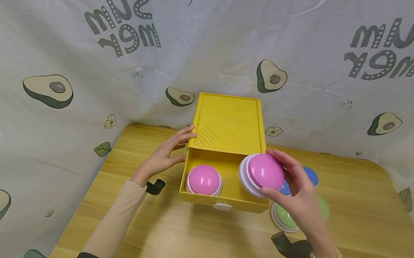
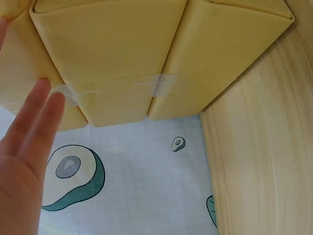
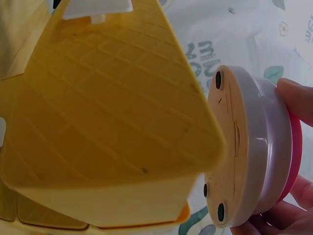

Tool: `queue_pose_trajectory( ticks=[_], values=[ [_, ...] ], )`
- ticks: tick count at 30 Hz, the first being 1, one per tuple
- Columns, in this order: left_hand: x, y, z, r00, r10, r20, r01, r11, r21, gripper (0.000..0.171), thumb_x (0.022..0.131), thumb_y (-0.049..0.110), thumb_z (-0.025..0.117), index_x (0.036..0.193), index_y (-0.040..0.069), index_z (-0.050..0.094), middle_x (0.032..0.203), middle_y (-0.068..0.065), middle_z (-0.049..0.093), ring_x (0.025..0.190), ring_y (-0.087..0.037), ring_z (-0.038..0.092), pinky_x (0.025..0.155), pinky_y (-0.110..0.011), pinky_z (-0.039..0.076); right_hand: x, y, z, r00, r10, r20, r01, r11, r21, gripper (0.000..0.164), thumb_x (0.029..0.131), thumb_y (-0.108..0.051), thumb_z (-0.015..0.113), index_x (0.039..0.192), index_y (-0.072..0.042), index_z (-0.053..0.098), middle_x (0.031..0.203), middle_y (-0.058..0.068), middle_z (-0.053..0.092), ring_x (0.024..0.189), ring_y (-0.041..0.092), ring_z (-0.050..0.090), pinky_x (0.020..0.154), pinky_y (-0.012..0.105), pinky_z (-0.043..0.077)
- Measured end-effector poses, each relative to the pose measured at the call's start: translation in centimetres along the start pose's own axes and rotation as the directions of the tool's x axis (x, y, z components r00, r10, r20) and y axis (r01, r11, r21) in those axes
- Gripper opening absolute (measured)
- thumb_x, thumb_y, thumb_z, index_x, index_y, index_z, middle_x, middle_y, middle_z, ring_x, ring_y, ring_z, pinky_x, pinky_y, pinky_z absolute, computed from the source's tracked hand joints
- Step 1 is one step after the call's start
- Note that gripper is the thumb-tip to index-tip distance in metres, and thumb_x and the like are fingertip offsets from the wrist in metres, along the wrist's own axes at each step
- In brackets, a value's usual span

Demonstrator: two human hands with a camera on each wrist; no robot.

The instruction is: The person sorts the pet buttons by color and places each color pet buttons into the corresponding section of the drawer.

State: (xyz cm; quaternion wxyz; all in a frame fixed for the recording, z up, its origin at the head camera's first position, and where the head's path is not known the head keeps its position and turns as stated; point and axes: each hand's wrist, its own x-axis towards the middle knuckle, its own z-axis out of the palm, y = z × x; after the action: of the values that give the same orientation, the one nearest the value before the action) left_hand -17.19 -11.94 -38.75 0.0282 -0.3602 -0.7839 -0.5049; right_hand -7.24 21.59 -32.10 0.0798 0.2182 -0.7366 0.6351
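Observation:
In the head view my right hand point(image 1: 298, 199) grips a pink buzzer button point(image 1: 266, 171) by its rim, tilted, over the right part of a pulled-out yellow drawer point(image 1: 231, 168). The right wrist view shows the held button's white base and its flat underside point(image 3: 225, 147) with dark round feet, beside the drawer front point(image 3: 112, 98). A second pink button point(image 1: 204, 179) sits dome up in the drawer's left part. My left hand point(image 1: 165, 154) rests its extended fingers against the left side of the yellow drawer cabinet point(image 1: 230, 123).
Right of the drawer, a green button point(image 1: 285, 218) and a blue button point(image 1: 311, 175) lie on the wooden table point(image 1: 193, 246); more green and blue shows partly behind my right hand. An avocado-print cloth point(image 1: 217, 40) hangs behind the cabinet. A white knob point(image 1: 223, 207) projects from the drawer front.

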Motion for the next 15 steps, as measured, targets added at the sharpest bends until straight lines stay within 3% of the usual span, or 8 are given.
queue_pose_trajectory(
  ticks=[3, 9, 15],
  values=[
    [0.0, -0.8, 0.1, 1.000, 0.004, -0.003, -0.004, 1.000, -0.030, 0.064, 0.083, -0.014, 0.065, 0.141, 0.001, 0.042, 0.156, -0.008, 0.023, 0.132, -0.030, 0.038, 0.101, -0.047, 0.042, 0.1, 0.3, 0.5, 1.000, 0.018, 0.008, -0.017, 0.999, -0.043, 0.074, 0.073, 0.017, 0.073, 0.139, 0.002, 0.042, 0.137, 0.011, 0.048, 0.123, 0.018, 0.044, 0.100, 0.017, 0.040],
    [0.0, 2.1, -0.1, 1.000, -0.008, 0.000, 0.008, 0.998, -0.059, 0.061, 0.082, -0.020, 0.061, 0.138, -0.007, 0.040, 0.153, -0.021, 0.022, 0.131, -0.040, 0.037, 0.099, -0.055, 0.041, 0.3, 0.6, 1.4, 0.999, 0.035, 0.007, -0.034, 0.993, -0.109, 0.074, 0.074, 0.013, 0.075, 0.139, -0.001, 0.044, 0.136, 0.010, 0.049, 0.123, 0.015, 0.044, 0.100, 0.017, 0.039],
    [-0.1, 2.3, 0.0, 1.000, -0.025, -0.008, 0.025, 0.997, -0.075, 0.063, 0.081, -0.023, 0.059, 0.138, -0.008, 0.039, 0.154, -0.021, 0.021, 0.133, -0.039, 0.034, 0.101, -0.053, 0.040, 0.4, 1.0, 2.0, 0.998, 0.054, 0.020, -0.052, 0.993, -0.104, 0.075, 0.073, 0.011, 0.077, 0.139, -0.003, 0.045, 0.137, 0.011, 0.048, 0.124, 0.015, 0.044, 0.103, 0.018, 0.037]
  ],
)
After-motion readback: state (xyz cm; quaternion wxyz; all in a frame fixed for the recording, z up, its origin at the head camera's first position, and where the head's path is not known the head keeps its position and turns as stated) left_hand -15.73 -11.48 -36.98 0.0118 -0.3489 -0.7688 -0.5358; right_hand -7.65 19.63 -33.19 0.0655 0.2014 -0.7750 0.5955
